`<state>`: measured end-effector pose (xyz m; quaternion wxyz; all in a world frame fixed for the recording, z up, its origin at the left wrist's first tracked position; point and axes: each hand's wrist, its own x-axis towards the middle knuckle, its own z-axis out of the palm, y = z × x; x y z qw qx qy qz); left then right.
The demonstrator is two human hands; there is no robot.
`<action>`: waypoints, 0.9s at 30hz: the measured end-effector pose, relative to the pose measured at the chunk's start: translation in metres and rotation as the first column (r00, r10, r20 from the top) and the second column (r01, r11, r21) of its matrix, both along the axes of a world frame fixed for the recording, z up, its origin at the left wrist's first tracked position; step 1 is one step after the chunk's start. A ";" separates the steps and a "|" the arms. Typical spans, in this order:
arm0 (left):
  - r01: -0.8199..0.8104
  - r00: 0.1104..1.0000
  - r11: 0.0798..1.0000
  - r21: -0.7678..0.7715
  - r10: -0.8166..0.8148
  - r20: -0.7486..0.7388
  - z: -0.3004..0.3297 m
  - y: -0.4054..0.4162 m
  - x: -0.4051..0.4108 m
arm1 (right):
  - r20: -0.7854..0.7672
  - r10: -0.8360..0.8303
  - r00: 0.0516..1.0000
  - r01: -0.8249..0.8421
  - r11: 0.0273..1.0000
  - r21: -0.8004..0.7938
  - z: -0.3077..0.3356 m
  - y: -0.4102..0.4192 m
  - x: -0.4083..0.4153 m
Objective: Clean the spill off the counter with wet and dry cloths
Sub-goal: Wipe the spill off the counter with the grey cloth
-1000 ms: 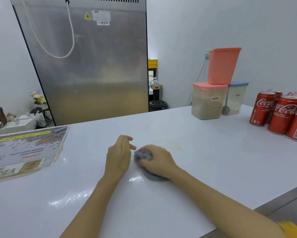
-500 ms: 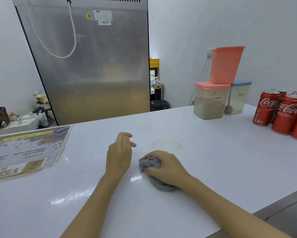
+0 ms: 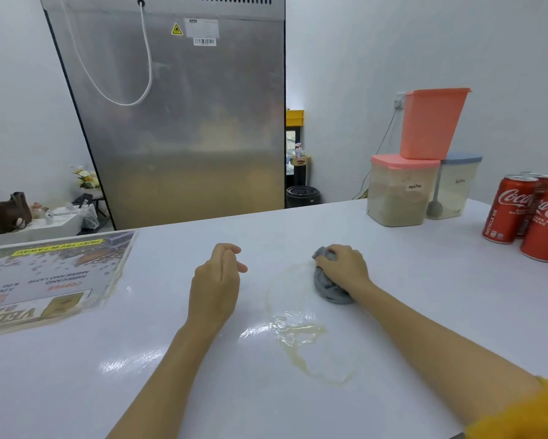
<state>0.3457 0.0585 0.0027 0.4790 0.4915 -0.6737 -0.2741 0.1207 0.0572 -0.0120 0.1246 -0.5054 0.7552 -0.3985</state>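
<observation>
At the far left, a laminated printed menu sheet point(image 3: 49, 277) lies flat on the glossy white counter point(image 3: 424, 312), well apart from the wet patch, so it is in no danger from the wiping. Next comes the left hand point(image 3: 215, 280), set on its edge on the counter with its fingers loosely curled and nothing in them; it appears to serve as a prop for the body and sits just clear of the liquid, which keeps it dry. Right of it spreads the pale yellowish spill point(image 3: 304, 331), a thin smeared ring with a thicker streak along its near side, glinting under the light. The right hand point(image 3: 342, 267) grips a bunched grey cloth point(image 3: 329, 288) and presses it onto the counter at the far right edge of that ring. Balling the cloth gives a firm pad to push with, and starting at the rim probably lets the liquid be drawn inward instead of being spread wider. Whether this cloth is the wet one or the dry one cannot be told. Much of the spill is not yet lifted, so the task looks to be at an early stage. Farther right, lidded plastic powder containers point(image 3: 399, 191) and red cola cans point(image 3: 510, 209) stand near the counter's back and right edges, well apart from the wiping.
</observation>
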 end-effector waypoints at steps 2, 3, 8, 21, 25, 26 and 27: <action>-0.004 1.000 1.000 0.000 0.004 0.009 0.001 -0.001 0.000 | -0.024 0.067 0.997 -0.066 0.997 0.041 0.001 -0.018 0.019; -0.006 1.000 1.000 0.002 0.006 0.010 0.001 -0.002 0.001 | -0.037 0.123 0.992 -0.120 0.991 0.066 0.002 -0.022 0.031; -0.008 1.000 0.999 0.039 0.008 0.017 -0.006 -0.005 0.003 | -0.109 0.469 0.876 -0.456 0.881 0.124 0.004 0.006 0.077; -0.021 1.000 1.000 0.002 0.021 0.022 0.001 0.002 0.005 | 0.247 0.092 0.965 -0.079 0.995 -0.062 0.021 0.125 0.029; -0.033 0.999 0.999 0.015 0.033 0.011 0.000 0.001 0.008 | -0.022 0.137 0.990 -0.134 0.986 0.098 -0.006 0.150 0.051; -0.036 0.999 0.999 0.017 0.036 0.005 0.001 0.000 0.009 | -0.029 0.160 0.987 -0.152 0.971 0.185 -0.005 0.154 0.059; -0.039 0.999 0.999 0.016 0.039 -0.003 0.001 0.000 0.010 | -0.046 0.189 0.981 -0.171 0.952 0.255 -0.006 0.156 0.067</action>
